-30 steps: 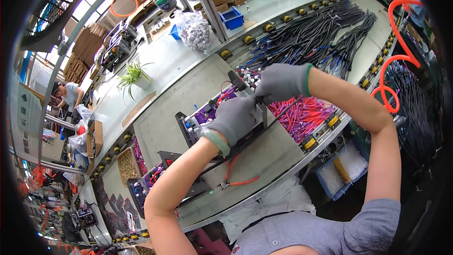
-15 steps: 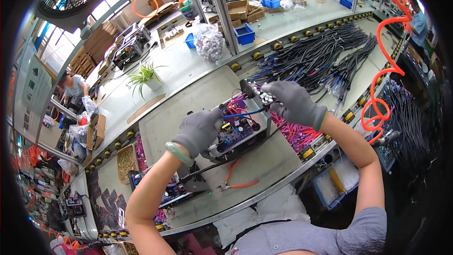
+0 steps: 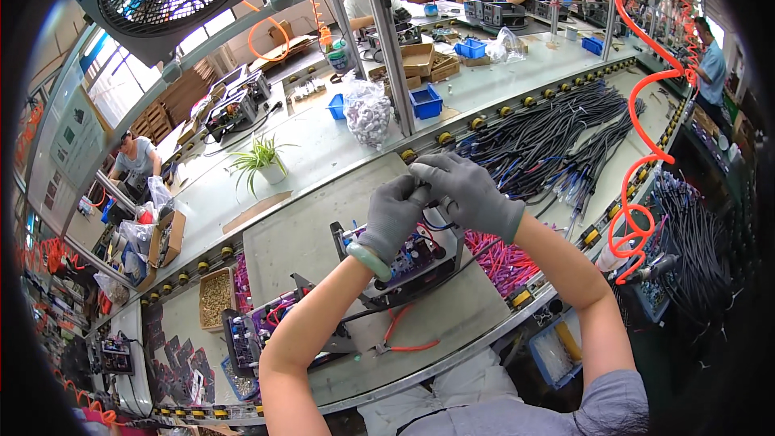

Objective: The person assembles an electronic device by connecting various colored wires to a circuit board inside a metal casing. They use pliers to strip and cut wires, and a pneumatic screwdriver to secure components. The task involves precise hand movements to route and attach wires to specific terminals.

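My left hand [image 3: 393, 220] and my right hand [image 3: 470, 196], both in grey gloves, meet fingertip to fingertip over the far end of an open electronics unit. Their fingers are pinched together, and whatever lies between them is hidden. Beneath them, the unit's purple circuit board [image 3: 418, 257] sits upright in a black metal frame on a grey board. A dark blue cable [image 3: 437, 227] loops under my right hand. Next to my left forearm stands a second unit [image 3: 242, 337] with a similar purple board. Red-handled cutters [image 3: 412, 347] lie on the near side of the first unit.
Black cables [image 3: 549, 133] are heaped at the right, with pink-purple wires [image 3: 502, 270] nearer. A cardboard box of small brass-coloured parts [image 3: 215, 300] stands left. An orange coiled air hose [image 3: 638, 125] hangs on the right. Across the line are a potted plant [image 3: 273, 169] and other people.
My left hand has left the blue cable over the board and joined my right hand at the unit's far end. The white connectors beside my right hand no longer show. The view has tilted up.
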`<act>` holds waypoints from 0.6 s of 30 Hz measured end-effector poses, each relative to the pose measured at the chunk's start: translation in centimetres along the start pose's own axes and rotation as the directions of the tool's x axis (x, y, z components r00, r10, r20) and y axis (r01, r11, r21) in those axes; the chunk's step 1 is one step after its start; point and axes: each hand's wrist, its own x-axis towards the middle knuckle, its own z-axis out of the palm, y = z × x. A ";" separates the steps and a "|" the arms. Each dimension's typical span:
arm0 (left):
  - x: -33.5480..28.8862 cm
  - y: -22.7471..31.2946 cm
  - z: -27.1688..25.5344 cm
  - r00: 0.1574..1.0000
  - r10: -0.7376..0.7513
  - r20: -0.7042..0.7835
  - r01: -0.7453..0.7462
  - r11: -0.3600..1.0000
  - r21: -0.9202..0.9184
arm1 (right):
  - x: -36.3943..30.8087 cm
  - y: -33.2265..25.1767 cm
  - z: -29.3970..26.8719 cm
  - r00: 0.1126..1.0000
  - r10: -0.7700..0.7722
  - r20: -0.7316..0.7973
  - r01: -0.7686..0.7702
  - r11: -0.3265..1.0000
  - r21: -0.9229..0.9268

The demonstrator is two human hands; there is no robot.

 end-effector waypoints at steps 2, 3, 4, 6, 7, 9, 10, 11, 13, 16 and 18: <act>-0.1 -0.2 0.0 1.000 -0.025 0.013 0.026 0.997 -0.068 | 0.0 -0.1 0.2 0.996 0.066 -0.056 -0.063 0.997 0.042; 0.0 -0.2 0.1 0.999 -0.034 0.019 0.036 0.994 -0.106 | 0.0 -0.1 0.4 0.989 0.100 -0.107 -0.091 0.992 0.093; 0.1 -0.1 0.1 0.999 -0.040 0.010 0.041 0.994 -0.097 | 0.0 0.0 0.6 0.978 0.137 -0.155 -0.114 0.983 0.144; 0.1 0.5 0.3 0.998 -0.054 -0.009 0.053 0.995 -0.079 | -0.1 0.2 0.7 0.974 0.227 -0.011 -0.219 0.952 0.211; -0.1 1.0 0.4 0.996 -0.089 -0.010 0.087 0.991 -0.104 | -0.2 0.3 0.6 0.962 0.266 0.064 -0.274 0.932 0.239; -0.4 2.2 0.5 0.987 -0.159 -0.014 0.156 0.976 -0.150 | -0.1 0.5 0.3 0.991 0.133 -0.032 -0.131 0.990 0.056; -0.2 2.1 0.6 0.991 -0.123 -0.046 0.117 0.986 -0.119 | 0.2 0.5 0.1 0.996 0.057 -0.072 -0.060 0.997 -0.040; 0.1 1.8 0.6 0.993 -0.085 -0.076 0.078 0.993 -0.087 | 0.8 0.6 -0.2 0.991 0.001 -0.134 -0.016 0.993 -0.115; 0.4 0.9 0.7 0.995 -0.021 -0.093 0.016 0.998 -0.054 | 1.3 0.9 -1.3 0.998 -0.052 -0.036 0.042 0.969 -0.242; 0.8 0.4 -0.7 0.981 -0.148 0.126 0.093 0.927 0.364 | 0.3 1.8 0.1 0.978 0.011 0.209 0.039 0.971 -0.237; 0.2 -0.2 -0.9 0.966 -0.218 0.136 0.062 0.712 0.700 | -0.3 1.6 3.4 0.922 0.089 0.378 -0.018 0.982 -0.186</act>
